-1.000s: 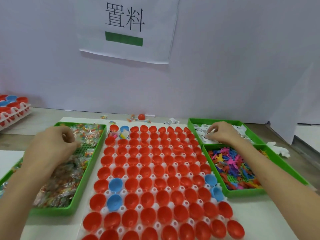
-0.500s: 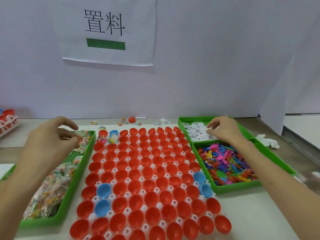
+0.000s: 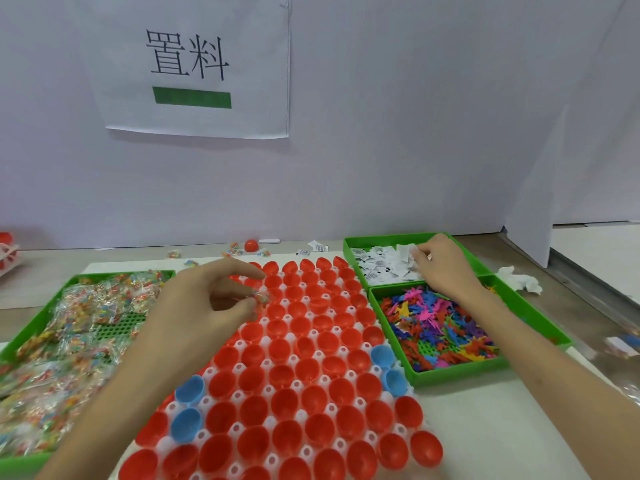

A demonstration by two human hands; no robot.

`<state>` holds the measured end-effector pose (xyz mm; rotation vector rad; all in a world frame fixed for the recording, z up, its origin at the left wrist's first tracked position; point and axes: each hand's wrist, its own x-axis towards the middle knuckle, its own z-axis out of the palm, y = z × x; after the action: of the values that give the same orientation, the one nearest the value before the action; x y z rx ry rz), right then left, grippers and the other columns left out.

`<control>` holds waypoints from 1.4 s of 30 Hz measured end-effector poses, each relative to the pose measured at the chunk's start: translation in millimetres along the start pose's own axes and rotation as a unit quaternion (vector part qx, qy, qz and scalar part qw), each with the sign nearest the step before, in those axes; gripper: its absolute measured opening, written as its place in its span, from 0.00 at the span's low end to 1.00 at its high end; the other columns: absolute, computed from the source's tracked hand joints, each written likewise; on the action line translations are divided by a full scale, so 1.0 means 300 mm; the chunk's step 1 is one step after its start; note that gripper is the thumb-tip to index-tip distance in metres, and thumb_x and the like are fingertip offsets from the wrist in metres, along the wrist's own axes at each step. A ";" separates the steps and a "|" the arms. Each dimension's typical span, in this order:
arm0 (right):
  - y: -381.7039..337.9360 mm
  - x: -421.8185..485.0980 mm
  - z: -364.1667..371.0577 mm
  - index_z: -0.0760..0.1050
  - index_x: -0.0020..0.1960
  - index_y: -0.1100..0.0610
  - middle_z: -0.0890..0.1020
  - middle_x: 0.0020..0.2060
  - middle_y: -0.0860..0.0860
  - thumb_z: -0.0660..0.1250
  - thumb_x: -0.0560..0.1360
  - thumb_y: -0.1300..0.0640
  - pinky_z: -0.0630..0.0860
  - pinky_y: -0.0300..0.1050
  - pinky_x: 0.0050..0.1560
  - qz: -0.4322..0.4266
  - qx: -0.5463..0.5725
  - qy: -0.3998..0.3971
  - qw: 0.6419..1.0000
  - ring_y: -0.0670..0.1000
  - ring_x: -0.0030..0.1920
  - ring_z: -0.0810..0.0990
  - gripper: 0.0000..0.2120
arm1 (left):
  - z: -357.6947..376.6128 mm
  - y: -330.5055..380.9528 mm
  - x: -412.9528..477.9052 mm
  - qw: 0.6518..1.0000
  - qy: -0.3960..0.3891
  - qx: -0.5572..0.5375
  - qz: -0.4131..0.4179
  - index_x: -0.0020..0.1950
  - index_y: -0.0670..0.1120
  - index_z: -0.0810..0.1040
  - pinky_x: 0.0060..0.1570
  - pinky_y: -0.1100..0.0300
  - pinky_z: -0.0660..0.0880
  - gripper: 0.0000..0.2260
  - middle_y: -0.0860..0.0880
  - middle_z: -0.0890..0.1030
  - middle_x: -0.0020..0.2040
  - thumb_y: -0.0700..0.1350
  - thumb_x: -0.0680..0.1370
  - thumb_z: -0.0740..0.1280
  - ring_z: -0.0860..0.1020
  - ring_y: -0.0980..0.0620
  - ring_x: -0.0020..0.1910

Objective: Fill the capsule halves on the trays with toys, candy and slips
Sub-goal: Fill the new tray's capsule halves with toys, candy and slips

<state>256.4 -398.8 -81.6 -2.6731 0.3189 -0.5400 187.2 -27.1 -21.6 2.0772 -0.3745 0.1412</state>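
White partition wall w/ a paper sign (image 3: 194, 69) backs the table (image 3: 485, 427). Centre: white tray of red & blue capsule halves (image 3: 294, 375); those in view look empty. Left hand (image 3: 201, 306), over the green candy bin (image 3: 121, 274) a sec ago, now hangs above the tray's far rows, thumb & fingers pinching a clear candy packet (image 3: 260, 296), prob. about to drop it into a half. Right hand (image 3: 440, 265) hasn't left the slips bin (image 3: 381, 237), fingers curled, pinching at the slips (image 3: 381, 265). Toy bin (image 3: 457, 374) sits just in front.
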 end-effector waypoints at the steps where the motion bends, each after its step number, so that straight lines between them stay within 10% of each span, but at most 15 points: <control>1: 0.005 0.001 -0.005 0.81 0.41 0.60 0.75 0.43 0.54 0.59 0.84 0.54 0.70 0.49 0.49 0.000 -0.015 0.004 1.000 0.52 0.45 0.72 0.18 | 0.005 0.004 -0.001 1.000 -0.010 -0.011 0.000 0.50 0.53 0.83 0.42 0.69 0.78 0.15 0.53 0.87 0.38 0.32 0.75 0.71 0.85 0.56 0.36; 7: 0.009 -0.008 -0.050 0.73 0.72 0.60 0.73 0.55 0.55 0.57 0.85 0.55 0.72 0.52 0.59 0.009 -0.032 0.028 0.999 0.55 0.58 0.73 0.19 | 0.015 0.020 -0.013 0.998 -0.045 -0.044 -0.007 0.50 0.52 0.83 0.43 0.67 0.80 0.14 0.52 0.87 0.39 0.33 0.76 0.71 0.86 0.54 0.38; 14: -0.202 -0.251 -0.129 0.85 0.52 0.52 0.84 0.42 0.38 0.72 0.76 0.58 0.73 0.24 0.43 -0.100 0.216 0.117 0.964 0.37 0.43 0.82 0.07 | 0.079 0.052 -0.045 0.988 -0.080 -0.127 -0.039 0.60 0.54 0.79 0.39 0.65 0.80 0.20 0.45 0.86 0.38 0.31 0.76 0.70 0.86 0.50 0.36; 20: -0.130 -0.230 -0.096 0.84 0.52 0.52 0.83 0.42 0.41 0.72 0.76 0.59 0.73 0.28 0.39 -0.011 0.185 0.088 0.979 0.41 0.41 0.81 0.07 | 0.098 0.059 -0.055 0.986 -0.104 -0.122 -0.039 0.58 0.54 0.79 0.42 0.66 0.80 0.18 0.46 0.86 0.40 0.33 0.77 0.70 0.86 0.50 0.37; 27: 0.011 -0.002 -0.029 0.82 0.57 0.52 0.82 0.57 0.51 0.72 0.75 0.48 0.75 0.52 0.60 0.114 -0.035 -0.078 0.990 0.55 0.58 0.79 0.13 | 0.104 0.066 -0.063 0.985 -0.115 -0.121 -0.051 0.56 0.53 0.79 0.44 0.64 0.81 0.15 0.45 0.86 0.40 0.34 0.77 0.70 0.86 0.50 0.38; 34: 0.024 -0.001 0.000 0.68 0.28 0.56 0.72 0.25 0.53 0.68 0.78 0.53 0.63 0.45 0.36 0.075 0.021 0.031 0.996 0.53 0.30 0.73 0.22 | 0.094 0.059 -0.054 0.984 -0.106 -0.133 -0.044 0.55 0.51 0.80 0.46 0.59 0.82 0.14 0.45 0.86 0.40 0.33 0.77 0.70 0.86 0.49 0.38; 39: 0.012 -0.027 -0.015 0.82 0.44 0.65 0.82 0.33 0.58 0.65 0.80 0.61 0.70 0.43 0.36 0.031 0.101 0.069 0.992 0.60 0.35 0.79 0.11 | 0.102 0.056 -0.054 0.983 -0.114 -0.135 -0.045 0.54 0.50 0.81 0.45 0.63 0.81 0.13 0.46 0.86 0.40 0.33 0.77 0.70 0.86 0.50 0.38; 42: 0.005 -0.024 -0.020 0.81 0.63 0.58 0.83 0.36 0.45 0.64 0.80 0.63 0.71 0.32 0.31 0.057 0.146 0.065 0.985 0.45 0.35 0.83 0.13 | 0.103 0.055 -0.052 0.983 -0.117 -0.136 -0.045 0.54 0.50 0.81 0.44 0.63 0.81 0.12 0.46 0.86 0.40 0.33 0.77 0.70 0.86 0.49 0.37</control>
<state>247.2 -400.0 -79.5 -2.3276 0.3943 -0.6720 165.7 -58.1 -27.7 1.8389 -0.4172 -0.2005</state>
